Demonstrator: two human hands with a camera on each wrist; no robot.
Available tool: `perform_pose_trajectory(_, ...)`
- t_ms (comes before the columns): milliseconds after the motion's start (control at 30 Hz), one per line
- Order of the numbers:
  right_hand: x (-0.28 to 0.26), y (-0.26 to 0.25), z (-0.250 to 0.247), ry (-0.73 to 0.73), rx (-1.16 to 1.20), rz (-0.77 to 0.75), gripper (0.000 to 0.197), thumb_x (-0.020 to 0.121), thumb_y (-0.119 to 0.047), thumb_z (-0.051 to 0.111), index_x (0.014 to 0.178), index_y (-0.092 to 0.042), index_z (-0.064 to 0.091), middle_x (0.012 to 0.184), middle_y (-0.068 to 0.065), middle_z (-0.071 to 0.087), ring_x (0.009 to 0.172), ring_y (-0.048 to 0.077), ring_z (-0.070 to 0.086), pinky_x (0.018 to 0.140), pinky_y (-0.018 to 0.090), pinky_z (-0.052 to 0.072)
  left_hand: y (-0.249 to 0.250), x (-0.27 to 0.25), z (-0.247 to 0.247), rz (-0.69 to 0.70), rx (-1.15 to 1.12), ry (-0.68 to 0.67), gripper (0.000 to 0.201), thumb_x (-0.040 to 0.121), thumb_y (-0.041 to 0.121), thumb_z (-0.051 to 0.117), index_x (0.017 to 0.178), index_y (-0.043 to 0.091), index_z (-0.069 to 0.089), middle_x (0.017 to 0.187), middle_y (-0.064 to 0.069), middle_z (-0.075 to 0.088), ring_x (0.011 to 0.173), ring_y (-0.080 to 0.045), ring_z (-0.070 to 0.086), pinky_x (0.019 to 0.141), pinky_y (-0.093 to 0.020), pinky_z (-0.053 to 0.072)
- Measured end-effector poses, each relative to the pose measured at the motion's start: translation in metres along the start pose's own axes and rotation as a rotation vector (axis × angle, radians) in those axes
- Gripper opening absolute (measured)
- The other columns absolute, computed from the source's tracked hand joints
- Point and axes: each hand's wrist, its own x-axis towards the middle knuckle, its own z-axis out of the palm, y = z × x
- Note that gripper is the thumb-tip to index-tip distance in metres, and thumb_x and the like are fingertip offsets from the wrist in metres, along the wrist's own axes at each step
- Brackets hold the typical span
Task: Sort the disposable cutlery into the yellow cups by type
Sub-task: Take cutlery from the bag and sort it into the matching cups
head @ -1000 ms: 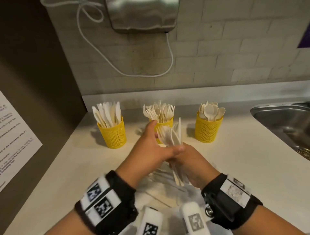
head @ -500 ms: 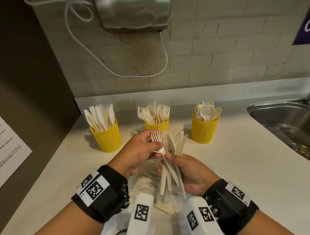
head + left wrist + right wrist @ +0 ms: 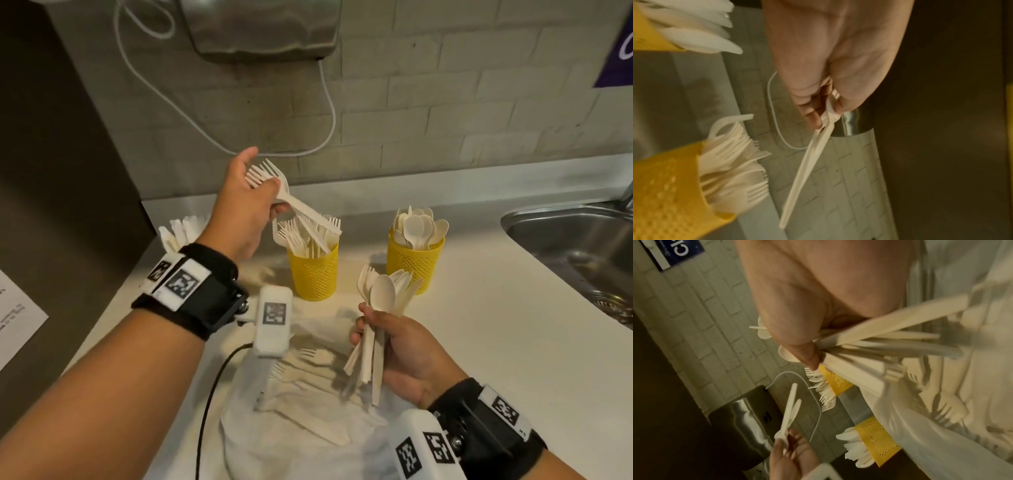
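The left hand [image 3: 245,205] has pulled two forks [image 3: 274,185] out of the mixed bundle [image 3: 380,308] (the right hand [image 3: 404,353] grips it) and pinches them above the fork cup [image 3: 313,274], ready to drop.

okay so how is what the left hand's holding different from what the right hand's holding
The left hand pinches just two forks near their heads, raised above the fork cup. The right hand grips a mixed bundle of spoons, forks and more by the handles, low over the counter. The forks slant handles-down toward the cup; the bundle stands heads-up. Both are pale disposable cutlery.
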Motion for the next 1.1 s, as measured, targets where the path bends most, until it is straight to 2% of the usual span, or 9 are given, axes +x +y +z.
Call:
perform_pose_trajectory(133,-0.004,0.0,-0.005,-0.004,-0.007,-0.036,0.006,0.089,-0.008,0.055,0.087,-0.005,0.06,0.063,0.007,0.051,0.056,0.019,0.052,0.055,0.026,0.053,-0.019,0.016,0.011,0.093,0.299,0.028,0.046,0.092,0.008,0.049,0.134,0.025,0.043,0.109,0.001,0.056,0.085,-0.013,0.062,0.073,-0.03,0.057)
perform_pose_trajectory(267,-0.009,-0.002,-0.009,0.01,-0.008,-0.074,0.007,0.089,-0.007,0.054,0.086,-0.005,0.06,0.063,0.007,0.051,0.056,0.019,0.051,0.055,0.025,0.052,-0.037,0.023,0.016,0.195,0.6,-0.005,0.051,0.089,0.01,0.051,0.137,0.023,0.039,0.13,-0.006,0.053,0.111,-0.023,0.056,0.094,-0.034,0.048)
perform_pose_trajectory(367,-0.011,-0.002,-0.01,0.005,-0.012,-0.072,0.006,0.088,-0.008,0.056,0.086,-0.005,0.061,0.064,0.007,0.052,0.057,0.019,0.051,0.056,0.026,0.052,-0.049,0.024,0.02,0.193,0.78,-0.097,0.047,0.087,0.01,0.052,0.133,0.017,0.045,0.132,-0.011,0.052,0.118,-0.026,0.052,0.093,-0.028,0.038)
perform_pose_trajectory(533,-0.01,-0.001,-0.013,-0.04,-0.054,-0.048,0.013,0.083,-0.007,0.058,0.095,-0.005,0.061,0.07,0.01,0.059,0.065,0.021,0.057,0.064,0.031,0.053,-0.062,0.017,0.021,0.188,1.199,-0.292,0.038,0.085,0.024,0.058,0.121,0.013,0.059,0.134,-0.01,0.043,0.124,-0.032,0.034,0.105,-0.039,0.031)
perform_pose_trajectory(667,-0.01,0.0,-0.011,-0.065,-0.148,-0.037,0.015,0.086,-0.003,0.054,0.099,-0.006,0.061,0.073,0.011,0.064,0.071,0.021,0.06,0.073,0.036,0.05,-0.042,-0.013,0.018,0.245,0.942,-0.201,0.051,0.086,0.025,0.062,0.135,0.022,0.047,0.137,-0.004,0.037,0.125,-0.024,0.035,0.102,-0.031,0.034)
perform_pose_trajectory(767,-0.009,0.001,-0.005,-0.093,-0.197,-0.013,0.016,0.088,-0.001,0.051,0.099,-0.005,0.061,0.068,0.008,0.063,0.063,0.018,0.059,0.063,0.031,0.051,-0.041,-0.05,0.019,-0.12,0.549,-0.504,0.06,0.085,0.017,0.065,0.135,0.037,0.041,0.123,0.001,0.051,0.101,-0.018,0.058,0.077,-0.029,0.051)
perform_pose_trajectory(867,-0.008,0.003,0.001,-0.109,-0.247,0.004,0.014,0.088,-0.002,0.051,0.096,-0.003,0.063,0.067,0.008,0.063,0.061,0.016,0.058,0.06,0.029,0.05,-0.051,-0.067,0.019,-0.295,0.336,-0.643,0.056,0.084,0.002,0.063,0.129,0.03,0.047,0.097,-0.003,0.065,0.076,-0.015,0.066,0.066,-0.025,0.053)
perform_pose_trajectory(1000,-0.007,0.003,0.006,-0.088,-0.195,0.049,0.016,0.086,-0.003,0.055,0.083,-0.003,0.071,0.075,0.014,0.068,0.067,0.023,0.064,0.073,0.038,0.054,-0.044,-0.061,0.014,-0.21,0.284,-0.499,0.04,0.083,-0.011,0.056,0.104,0.022,0.056,0.088,-0.007,0.061,0.066,-0.016,0.061,0.057,-0.021,0.052)
perform_pose_trajectory(1100,-0.004,-0.001,0.002,-0.037,-0.062,0.04,0.011,0.088,-0.003,0.052,0.091,-0.005,0.063,0.075,0.015,0.065,0.065,0.025,0.06,0.067,0.035,0.054,-0.03,-0.043,0.004,0.009,0.146,-0.142,0.04,0.086,-0.007,0.054,0.093,0.032,0.054,0.096,-0.006,0.061,0.072,-0.016,0.062,0.06,-0.024,0.053)
